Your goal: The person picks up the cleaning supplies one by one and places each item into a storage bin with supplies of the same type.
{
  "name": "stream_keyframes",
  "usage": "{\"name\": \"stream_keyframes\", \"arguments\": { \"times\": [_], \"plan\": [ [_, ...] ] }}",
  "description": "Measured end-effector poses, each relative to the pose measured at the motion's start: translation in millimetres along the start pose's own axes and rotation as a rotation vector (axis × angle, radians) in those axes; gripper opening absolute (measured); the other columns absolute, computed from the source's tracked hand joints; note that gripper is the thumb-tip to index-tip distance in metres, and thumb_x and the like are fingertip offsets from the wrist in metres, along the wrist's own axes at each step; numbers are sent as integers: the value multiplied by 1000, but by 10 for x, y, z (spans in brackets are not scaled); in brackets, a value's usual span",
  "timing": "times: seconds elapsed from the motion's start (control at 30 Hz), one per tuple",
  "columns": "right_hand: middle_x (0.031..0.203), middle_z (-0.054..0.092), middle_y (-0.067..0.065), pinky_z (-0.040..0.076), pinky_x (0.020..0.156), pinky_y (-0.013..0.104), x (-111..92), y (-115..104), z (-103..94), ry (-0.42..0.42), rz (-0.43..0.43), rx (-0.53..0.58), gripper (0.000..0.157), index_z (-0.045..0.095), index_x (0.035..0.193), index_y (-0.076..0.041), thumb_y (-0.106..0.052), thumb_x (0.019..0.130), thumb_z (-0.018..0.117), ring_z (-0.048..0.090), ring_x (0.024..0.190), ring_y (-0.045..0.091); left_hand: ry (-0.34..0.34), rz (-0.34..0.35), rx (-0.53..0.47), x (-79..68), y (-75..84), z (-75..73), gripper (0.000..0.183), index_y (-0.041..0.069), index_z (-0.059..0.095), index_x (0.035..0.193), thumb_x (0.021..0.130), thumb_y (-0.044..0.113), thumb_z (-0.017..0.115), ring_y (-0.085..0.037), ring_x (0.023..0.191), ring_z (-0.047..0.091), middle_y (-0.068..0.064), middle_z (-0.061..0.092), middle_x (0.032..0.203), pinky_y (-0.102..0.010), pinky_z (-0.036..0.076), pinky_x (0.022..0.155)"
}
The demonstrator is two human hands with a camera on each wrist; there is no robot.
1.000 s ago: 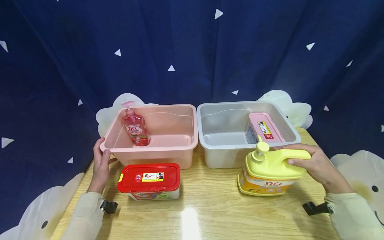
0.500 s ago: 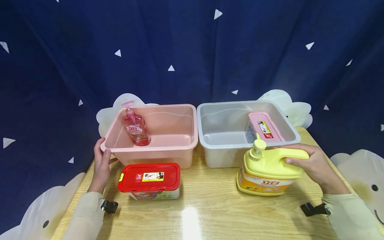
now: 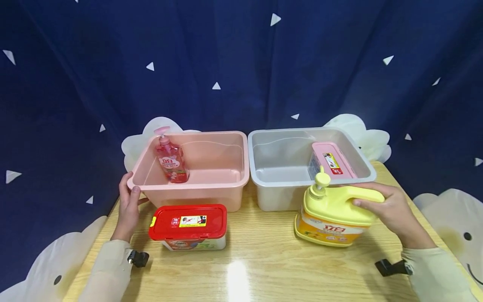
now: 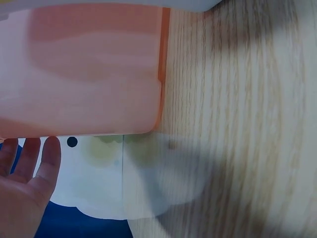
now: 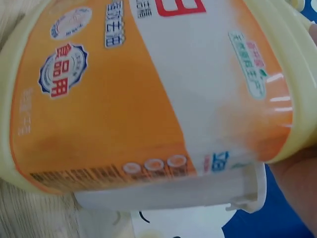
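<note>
On the right of the head view, my right hand [image 3: 392,212] grips the handle of a yellow detergent jug [image 3: 333,228] with a pump top and orange label. The jug is in front of the grey bin [image 3: 286,197]; I cannot tell whether its base touches the table. Its label [image 4: 99,74] is not what the left wrist view shows; that view has the pink bin's wall. At the pink bin [image 3: 192,195], my left hand [image 3: 128,212] holds the front left corner, thumb at the rim. A red pump bottle [image 3: 172,163] leans inside that bin.
A white tub with a red lid [image 3: 188,222] stands before the pink bin on the wooden table [image 3: 264,268]. Inside the grey bin, at its right, lies a pink-lidded box [image 3: 332,159]. A dark blue curtain [image 3: 241,63] hangs behind.
My right hand and the yellow detergent jug have shifted slightly to the left. My left hand stays at the pink bin's corner.
</note>
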State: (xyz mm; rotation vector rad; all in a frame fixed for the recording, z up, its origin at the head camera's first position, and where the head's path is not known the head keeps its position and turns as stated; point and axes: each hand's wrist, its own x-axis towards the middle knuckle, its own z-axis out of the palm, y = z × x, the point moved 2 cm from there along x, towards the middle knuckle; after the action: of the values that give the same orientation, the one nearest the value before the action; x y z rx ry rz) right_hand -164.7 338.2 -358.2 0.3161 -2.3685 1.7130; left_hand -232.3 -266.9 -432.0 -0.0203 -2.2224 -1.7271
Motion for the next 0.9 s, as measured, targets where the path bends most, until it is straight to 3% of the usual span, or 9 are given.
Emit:
{"name": "stream_keyframes", "arguments": {
  "times": [0.17, 0.4, 0.63, 0.77, 0.9],
  "plan": [
    [96, 71, -12, 52, 59, 17, -25, -9, 30, 17, 7, 18, 34, 64, 106, 3, 9, 72, 69, 65, 72, -2, -5, -3, 7, -5, 16, 10, 51, 31, 13, 144, 96, 29, 31, -13, 117, 36, 0, 26, 141, -18, 46, 80],
    [92, 70, -15, 52, 58, 17, -16, -47, 67, 55, 8, -68, 34, 65, 106, 2, 4, 72, 72, 63, 72, -4, -4, -1, -1, 2, 24, 12, 51, 30, 12, 144, 96, 28, 31, -20, 120, 35, 1, 25, 143, -19, 47, 81],
    [91, 68, -21, 51, 56, 18, 1, -42, 99, 71, 30, -198, 36, 65, 107, -1, -3, 73, 74, 61, 69, -5, 3, -1, -7, 3, 3, 10, 51, 29, 14, 144, 96, 27, 32, -14, 116, 38, -2, 29, 141, -16, 47, 76],
    [90, 67, -23, 51, 56, 18, -5, -72, 119, 84, 27, -224, 36, 65, 107, -1, -5, 73, 74, 60, 68, -6, -3, 7, -6, 9, 9, 13, 51, 30, 13, 144, 96, 27, 32, -15, 117, 37, -1, 29, 141, -18, 48, 77],
    [89, 67, -23, 51, 56, 17, -15, -106, 141, 91, 17, -222, 36, 65, 107, 0, -5, 72, 74, 60, 68, -6, 3, 1, 1, -2, 11, 10, 50, 30, 14, 143, 96, 28, 33, -8, 113, 38, 0, 30, 139, -19, 49, 77]
  ]
}}
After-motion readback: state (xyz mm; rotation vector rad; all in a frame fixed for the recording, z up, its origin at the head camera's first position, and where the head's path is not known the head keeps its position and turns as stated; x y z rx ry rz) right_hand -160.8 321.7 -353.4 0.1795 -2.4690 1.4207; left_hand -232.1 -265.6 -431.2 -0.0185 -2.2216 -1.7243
